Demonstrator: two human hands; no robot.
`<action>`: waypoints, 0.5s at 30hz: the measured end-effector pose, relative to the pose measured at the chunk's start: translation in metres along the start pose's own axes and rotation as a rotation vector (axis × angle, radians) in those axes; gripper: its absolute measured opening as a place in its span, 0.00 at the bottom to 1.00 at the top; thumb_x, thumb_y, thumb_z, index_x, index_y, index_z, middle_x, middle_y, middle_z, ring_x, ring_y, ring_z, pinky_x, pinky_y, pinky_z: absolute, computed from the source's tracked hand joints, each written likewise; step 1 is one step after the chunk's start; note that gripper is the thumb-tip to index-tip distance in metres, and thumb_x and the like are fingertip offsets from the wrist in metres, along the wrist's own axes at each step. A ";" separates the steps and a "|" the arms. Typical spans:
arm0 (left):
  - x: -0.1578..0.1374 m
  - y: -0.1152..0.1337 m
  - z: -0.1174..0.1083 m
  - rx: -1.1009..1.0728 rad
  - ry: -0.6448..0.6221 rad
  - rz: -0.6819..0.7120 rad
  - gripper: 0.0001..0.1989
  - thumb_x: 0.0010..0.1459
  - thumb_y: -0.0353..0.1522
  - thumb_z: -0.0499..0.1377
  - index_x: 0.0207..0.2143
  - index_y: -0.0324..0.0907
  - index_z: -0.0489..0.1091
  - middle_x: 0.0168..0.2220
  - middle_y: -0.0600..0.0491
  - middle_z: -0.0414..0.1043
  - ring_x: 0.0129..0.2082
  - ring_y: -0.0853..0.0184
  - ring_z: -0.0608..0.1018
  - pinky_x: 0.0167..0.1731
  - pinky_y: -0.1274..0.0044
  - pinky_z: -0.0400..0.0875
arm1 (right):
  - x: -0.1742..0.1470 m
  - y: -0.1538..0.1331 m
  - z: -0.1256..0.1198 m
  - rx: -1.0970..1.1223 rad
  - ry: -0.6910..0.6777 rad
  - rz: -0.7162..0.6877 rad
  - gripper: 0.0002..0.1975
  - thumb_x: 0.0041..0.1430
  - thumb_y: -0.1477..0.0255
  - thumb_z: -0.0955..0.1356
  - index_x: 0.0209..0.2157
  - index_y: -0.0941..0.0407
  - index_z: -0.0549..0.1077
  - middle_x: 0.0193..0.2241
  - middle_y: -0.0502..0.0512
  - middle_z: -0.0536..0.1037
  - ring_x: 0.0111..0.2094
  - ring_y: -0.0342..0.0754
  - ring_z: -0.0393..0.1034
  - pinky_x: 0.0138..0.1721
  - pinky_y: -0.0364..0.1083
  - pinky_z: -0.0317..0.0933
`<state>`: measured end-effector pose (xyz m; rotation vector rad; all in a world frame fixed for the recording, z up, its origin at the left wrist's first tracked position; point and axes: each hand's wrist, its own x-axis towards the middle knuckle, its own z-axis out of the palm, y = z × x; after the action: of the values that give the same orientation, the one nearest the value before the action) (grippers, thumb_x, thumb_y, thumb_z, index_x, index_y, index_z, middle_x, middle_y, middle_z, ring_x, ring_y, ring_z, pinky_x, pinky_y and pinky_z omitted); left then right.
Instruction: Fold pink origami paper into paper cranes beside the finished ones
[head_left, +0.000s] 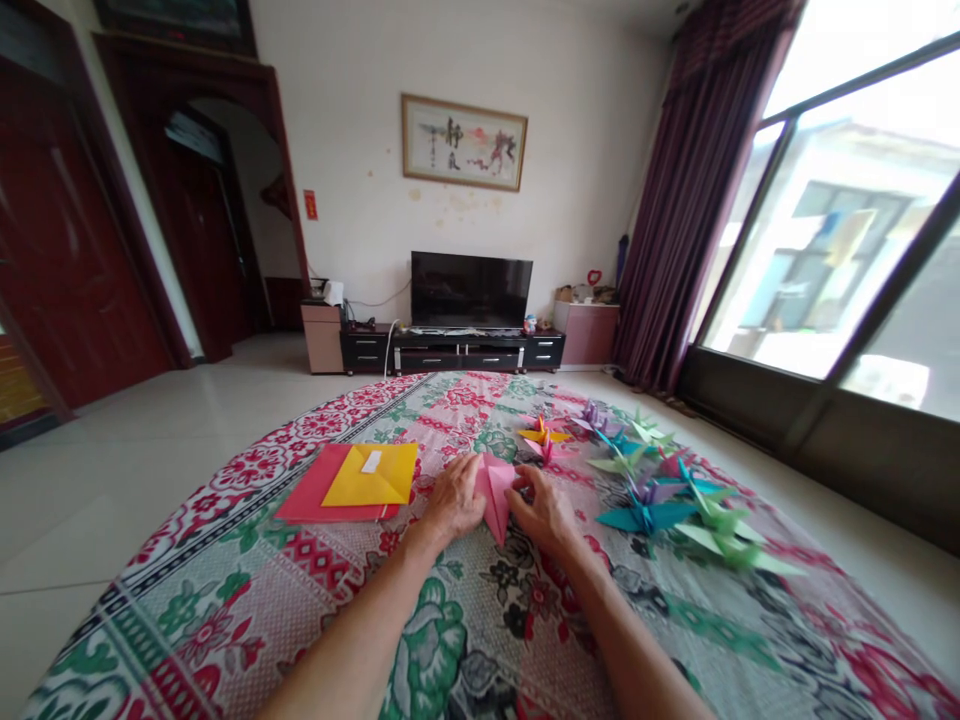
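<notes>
A pink folded origami paper is between my two hands at the middle of the cloth-covered table, its narrow point aimed toward me. My left hand pinches its left edge, fingers along the far side and thumb at the near side. On the other edge, my right hand has bent fingers and thumb closed on the paper. Just beyond my right hand sit a yellow paper crane and a pink paper crane.
Left of my hands, a yellow paper stack with a white label overlaps red-pink sheets. Several purple, blue and green paper cranes spread over the right side of the patterned tablecloth. A television stands by the far wall.
</notes>
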<state>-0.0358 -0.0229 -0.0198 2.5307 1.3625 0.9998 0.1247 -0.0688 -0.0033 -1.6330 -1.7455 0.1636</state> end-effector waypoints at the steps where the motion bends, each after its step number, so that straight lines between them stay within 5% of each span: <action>1: 0.000 -0.001 0.000 0.006 -0.012 -0.011 0.31 0.44 0.24 0.50 0.55 0.31 0.56 0.54 0.41 0.60 0.55 0.60 0.61 0.56 0.69 0.55 | 0.000 0.000 0.001 0.013 -0.008 -0.024 0.18 0.51 0.67 0.62 0.44 0.56 0.67 0.35 0.53 0.77 0.36 0.47 0.70 0.37 0.43 0.59; 7: -0.001 -0.004 -0.014 0.034 -0.018 -0.069 0.32 0.42 0.23 0.51 0.54 0.37 0.58 0.51 0.46 0.64 0.51 0.63 0.65 0.53 0.72 0.59 | 0.000 0.001 0.004 0.106 0.043 -0.082 0.15 0.53 0.70 0.60 0.42 0.57 0.68 0.39 0.56 0.75 0.38 0.47 0.69 0.39 0.45 0.60; 12: -0.001 0.000 -0.026 0.088 -0.009 -0.145 0.14 0.48 0.25 0.51 0.35 0.42 0.72 0.35 0.51 0.71 0.40 0.65 0.71 0.46 0.73 0.64 | 0.002 -0.008 -0.008 0.225 0.314 -0.154 0.10 0.54 0.72 0.60 0.37 0.56 0.68 0.37 0.57 0.73 0.39 0.47 0.67 0.42 0.46 0.60; 15: -0.003 0.011 -0.030 0.133 0.045 -0.145 0.12 0.51 0.26 0.50 0.34 0.42 0.72 0.34 0.50 0.69 0.38 0.66 0.71 0.42 0.75 0.65 | 0.001 -0.016 -0.014 0.241 0.422 -0.212 0.09 0.55 0.74 0.59 0.36 0.56 0.67 0.35 0.56 0.72 0.40 0.47 0.66 0.43 0.46 0.59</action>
<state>-0.0470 -0.0384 0.0061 2.4690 1.6507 0.9748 0.1200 -0.0764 0.0164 -1.1971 -1.4933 -0.0666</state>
